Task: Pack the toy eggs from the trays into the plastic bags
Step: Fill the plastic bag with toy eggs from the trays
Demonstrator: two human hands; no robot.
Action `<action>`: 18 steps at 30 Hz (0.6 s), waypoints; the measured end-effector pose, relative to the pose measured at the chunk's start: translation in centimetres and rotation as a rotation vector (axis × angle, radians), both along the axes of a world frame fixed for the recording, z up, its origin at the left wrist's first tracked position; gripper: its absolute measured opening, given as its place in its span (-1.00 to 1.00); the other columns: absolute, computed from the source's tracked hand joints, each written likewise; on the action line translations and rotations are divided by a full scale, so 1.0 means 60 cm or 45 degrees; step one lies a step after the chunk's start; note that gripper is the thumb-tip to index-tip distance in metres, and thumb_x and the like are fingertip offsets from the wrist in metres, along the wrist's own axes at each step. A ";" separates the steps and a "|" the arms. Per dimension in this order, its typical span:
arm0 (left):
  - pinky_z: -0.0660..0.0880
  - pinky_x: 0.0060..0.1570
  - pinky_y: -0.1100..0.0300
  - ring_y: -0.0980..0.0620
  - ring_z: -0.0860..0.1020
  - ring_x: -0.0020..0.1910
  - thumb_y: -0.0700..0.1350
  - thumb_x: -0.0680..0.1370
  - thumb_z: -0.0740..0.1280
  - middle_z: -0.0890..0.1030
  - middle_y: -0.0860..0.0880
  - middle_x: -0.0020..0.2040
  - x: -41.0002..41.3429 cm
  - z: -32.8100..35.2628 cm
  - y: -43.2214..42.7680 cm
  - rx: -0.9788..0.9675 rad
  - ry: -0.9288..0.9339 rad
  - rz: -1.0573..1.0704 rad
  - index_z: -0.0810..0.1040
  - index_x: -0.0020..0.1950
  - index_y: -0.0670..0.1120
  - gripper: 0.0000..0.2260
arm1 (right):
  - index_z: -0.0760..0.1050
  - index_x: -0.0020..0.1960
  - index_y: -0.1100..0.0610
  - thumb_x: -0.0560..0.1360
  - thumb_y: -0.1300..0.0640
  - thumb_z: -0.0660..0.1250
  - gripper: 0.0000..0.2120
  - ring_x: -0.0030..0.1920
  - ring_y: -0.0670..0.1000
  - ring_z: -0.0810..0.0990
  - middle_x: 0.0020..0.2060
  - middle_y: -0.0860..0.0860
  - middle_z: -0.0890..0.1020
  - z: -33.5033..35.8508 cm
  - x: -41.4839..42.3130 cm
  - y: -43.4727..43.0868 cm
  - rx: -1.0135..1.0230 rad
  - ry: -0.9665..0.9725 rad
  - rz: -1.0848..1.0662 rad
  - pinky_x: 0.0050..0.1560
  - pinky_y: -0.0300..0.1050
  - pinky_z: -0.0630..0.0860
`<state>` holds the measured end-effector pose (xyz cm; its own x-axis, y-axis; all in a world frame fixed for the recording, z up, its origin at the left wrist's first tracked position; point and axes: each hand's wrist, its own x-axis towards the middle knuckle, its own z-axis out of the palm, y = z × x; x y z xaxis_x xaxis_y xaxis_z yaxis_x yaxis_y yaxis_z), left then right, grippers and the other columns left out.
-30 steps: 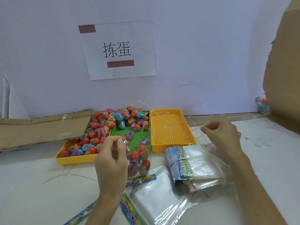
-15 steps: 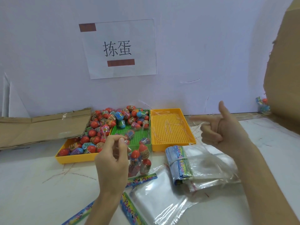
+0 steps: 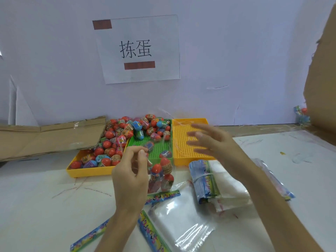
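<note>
Fingers (image 3: pixel 141 153) of the left hand (image 3: pixel 130 174) curl together and pinch the top of a clear bag (image 3: pixel 161 176), which hangs upright with several toy eggs (image 3: pixel 156 169) inside, just in front of the green tray (image 3: pixel 156 151). The right hand (image 3: pixel 211 142) hovers spread open with straight fingers over the yellow tray (image 3: pixel 183 140) at 1 o'clock from the bag, holding nothing; it is motion-blurred, so whether it brushes the tray cannot be told. More eggs (image 3: pixel 116 140) are heaped across another yellow tray (image 3: pixel 87 172) at 10 o'clock and the far end of the green one. A banded stack of bags (image 3: pixel 205 180) lies on the bench (image 3: pixel 36 206) at 3 o'clock from the held bag, under the right forearm, and a loose flat bag (image 3: pixel 181 219) lies at 6 o'clock. The held bag's clear walls are hard to trace, and the left hand hides its near edge. Flattened cardboard (image 3: pixel 49 137) lies at 9 o'clock.
</note>
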<state>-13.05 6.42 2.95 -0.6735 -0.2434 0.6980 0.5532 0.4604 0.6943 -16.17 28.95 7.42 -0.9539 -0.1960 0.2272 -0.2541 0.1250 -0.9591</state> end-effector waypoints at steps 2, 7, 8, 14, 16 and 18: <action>0.52 -0.34 0.33 0.09 0.62 -0.22 -0.04 0.65 0.21 0.61 0.17 -0.17 0.001 0.001 -0.001 -0.006 0.010 -0.020 0.49 0.01 0.25 -0.83 | 0.51 0.35 -0.09 0.57 0.01 0.41 -0.64 0.05 0.01 0.72 0.12 -0.04 0.71 -0.005 0.010 -0.023 0.081 -0.058 0.221 0.05 -0.11 0.65; 0.52 -0.31 0.32 0.09 0.61 -0.23 -0.07 0.66 0.21 0.60 0.16 -0.18 0.000 0.000 0.000 -0.009 0.022 -0.070 0.51 0.05 0.20 -0.84 | 0.62 0.10 -0.04 0.48 0.06 0.52 -0.79 -0.12 -0.10 0.70 -0.11 -0.07 0.71 -0.035 0.011 -0.084 0.344 0.033 -0.046 0.03 -0.05 0.66; 0.51 -0.32 0.33 0.08 0.61 -0.23 -0.06 0.66 0.21 0.61 0.15 -0.18 0.000 0.001 -0.001 0.018 0.015 -0.081 0.52 0.04 0.21 -0.83 | 0.65 0.00 -0.02 0.47 0.07 0.53 -0.87 -0.16 -0.10 0.69 -0.16 -0.06 0.71 -0.039 0.012 -0.088 0.321 0.062 -0.082 -0.01 -0.07 0.66; 0.57 -0.25 0.26 0.09 0.62 -0.23 0.16 0.62 0.25 0.65 -0.01 -0.17 -0.008 0.013 -0.004 0.431 -0.253 -0.343 0.58 0.04 0.14 -0.82 | 0.62 -0.21 0.07 0.51 0.17 0.49 -0.86 -0.20 -0.03 0.67 -0.27 -0.01 0.70 -0.029 0.018 -0.082 0.020 0.039 -0.102 -0.18 -0.23 0.59; 0.60 -0.08 0.19 0.08 0.66 -0.04 0.29 0.51 0.33 0.68 0.05 -0.03 -0.011 0.012 -0.004 0.479 -0.486 -0.490 0.59 0.13 0.09 -0.65 | 0.61 -0.20 0.11 0.52 0.20 0.47 -0.87 -0.20 -0.01 0.66 -0.24 0.06 0.69 -0.025 0.019 -0.081 -0.096 -0.004 -0.092 -0.21 -0.23 0.58; 0.61 -0.04 0.16 0.03 0.66 0.08 0.23 0.42 0.45 0.68 0.06 0.11 -0.012 0.007 -0.003 0.512 -0.680 -0.656 0.61 0.20 0.08 -0.59 | 0.60 -0.17 0.14 0.54 0.21 0.45 -0.89 -0.22 -0.02 0.62 -0.25 0.07 0.66 -0.022 0.021 -0.081 -0.154 -0.021 -0.082 -0.22 -0.20 0.56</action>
